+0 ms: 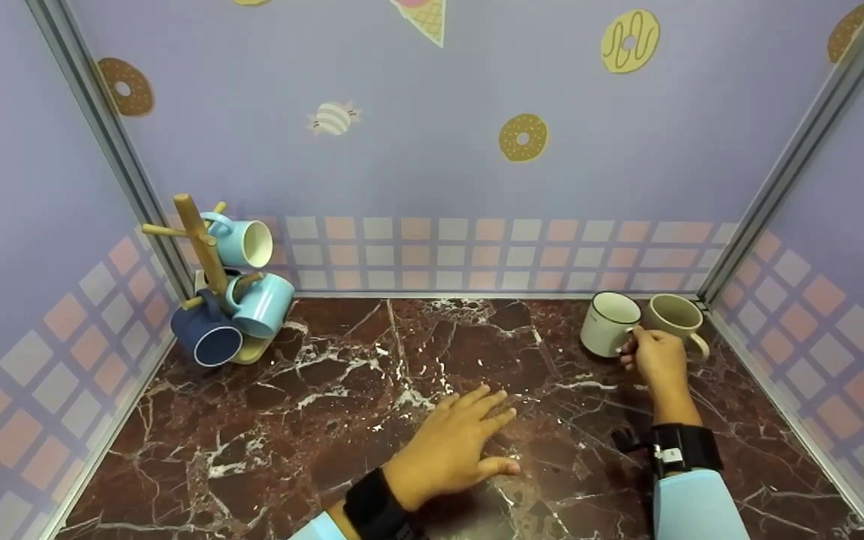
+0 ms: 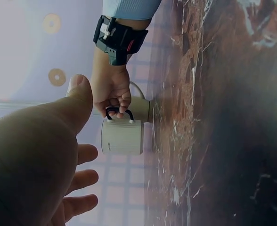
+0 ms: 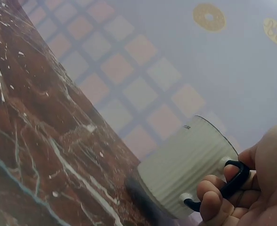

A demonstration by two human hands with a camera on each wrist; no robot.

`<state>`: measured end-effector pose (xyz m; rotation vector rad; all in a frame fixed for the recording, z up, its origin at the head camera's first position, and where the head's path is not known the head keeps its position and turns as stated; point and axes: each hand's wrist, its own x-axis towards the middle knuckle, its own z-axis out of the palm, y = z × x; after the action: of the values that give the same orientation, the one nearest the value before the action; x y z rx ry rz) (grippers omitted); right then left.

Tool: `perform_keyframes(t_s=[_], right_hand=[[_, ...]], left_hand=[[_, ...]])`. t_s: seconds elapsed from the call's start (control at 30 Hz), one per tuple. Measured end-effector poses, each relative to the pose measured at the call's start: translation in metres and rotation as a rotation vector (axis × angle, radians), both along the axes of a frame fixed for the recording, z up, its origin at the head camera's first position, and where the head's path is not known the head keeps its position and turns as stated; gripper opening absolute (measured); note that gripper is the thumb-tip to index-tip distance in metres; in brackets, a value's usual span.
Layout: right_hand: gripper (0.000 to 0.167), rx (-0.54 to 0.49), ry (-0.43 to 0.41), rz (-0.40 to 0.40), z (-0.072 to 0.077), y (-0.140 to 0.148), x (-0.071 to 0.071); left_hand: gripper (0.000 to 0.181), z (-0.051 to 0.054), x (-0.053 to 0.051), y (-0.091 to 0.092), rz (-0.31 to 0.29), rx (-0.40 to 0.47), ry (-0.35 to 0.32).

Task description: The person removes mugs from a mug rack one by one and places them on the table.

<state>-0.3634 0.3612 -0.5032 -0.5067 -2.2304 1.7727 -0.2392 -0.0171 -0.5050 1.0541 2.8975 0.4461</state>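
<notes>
At the back right, my right hand [image 1: 658,361] grips the dark handle [image 3: 232,184] of a ribbed, pale mug [image 1: 606,326] with a black rim. Its fingers curl through that handle in the right wrist view. Just right of it stands a beige mug [image 1: 676,315], upright, partly behind my hand. My left hand [image 1: 456,444] is spread with straight fingers over the front middle of the marbled tabletop [image 1: 312,450], holding nothing. In the left wrist view, the pale mug [image 2: 122,136] appears beyond my left thumb.
A wooden mug tree [image 1: 203,244] stands at the back left. Two light blue mugs, an upper one [image 1: 241,241] and a lower one [image 1: 268,306], hang on it with a navy mug [image 1: 203,334]. Patterned walls [image 1: 432,172] enclose the table at the back and sides.
</notes>
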Motion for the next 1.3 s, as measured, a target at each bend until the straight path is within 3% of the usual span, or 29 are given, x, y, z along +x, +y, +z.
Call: perform_keyframes(t_s=[0.37, 0.77, 1.3], right_hand=[[0.044, -0.005, -0.03, -0.04, -0.009, 0.012, -0.001], [0.042, -0.034, -0.028, -0.001, -0.014, 0.01, -0.002], [0.049, 0.209, -0.129, 0.045, -0.008, 0.018, 0.002]], left_hand=[[0.092, -0.006, 0.002, 0.003, -0.027, -0.03, 0.007], [0.091, -0.007, 0.003, 0.003, -0.014, -0.033, -0.017], [0.091, -0.008, 0.004, 0.004, -0.01, -0.044, -0.028]])
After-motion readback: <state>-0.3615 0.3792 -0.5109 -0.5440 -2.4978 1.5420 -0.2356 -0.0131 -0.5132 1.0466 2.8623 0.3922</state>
